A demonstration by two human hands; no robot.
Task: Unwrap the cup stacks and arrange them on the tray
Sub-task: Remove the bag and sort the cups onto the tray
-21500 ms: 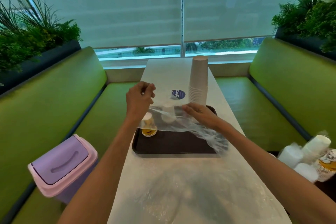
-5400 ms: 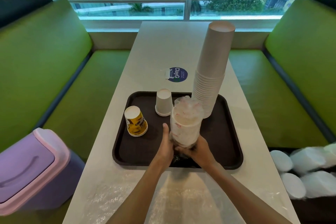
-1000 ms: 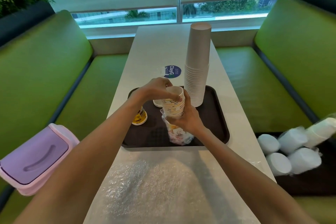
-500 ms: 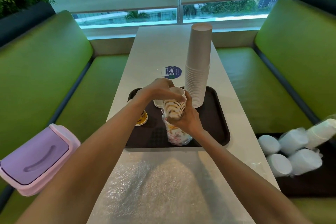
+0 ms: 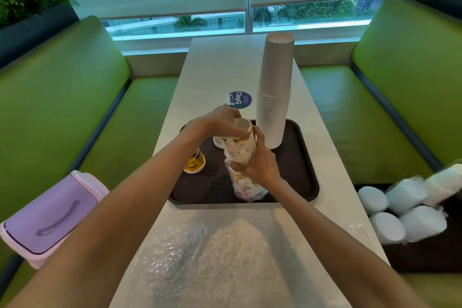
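A stack of printed paper cups (image 5: 240,147) stands over the dark brown tray (image 5: 297,177), its upper half bare and its lower half still in clear plastic wrap (image 5: 246,189). My left hand (image 5: 217,124) grips the top of the stack at the rim. My right hand (image 5: 260,162) holds the stack at its middle, where the bunched wrap begins. A tall stack of plain grey cups (image 5: 274,97) stands upside down at the tray's far right. A single yellow printed cup (image 5: 194,163) and a small white cup (image 5: 218,142), mostly hidden behind my left hand, sit upside down on the tray's left part.
Crumpled clear plastic (image 5: 207,257) lies on the white table near me. A blue round sticker (image 5: 240,99) is beyond the tray. A lilac lidded bin (image 5: 47,217) sits on the left green bench. Several wrapped white cup stacks (image 5: 410,207) lie on the right bench.
Over the last second little has moved; the wrap sits slightly lower on the stack. Five seconds ago the stack was fully wrapped with both hands at its base.
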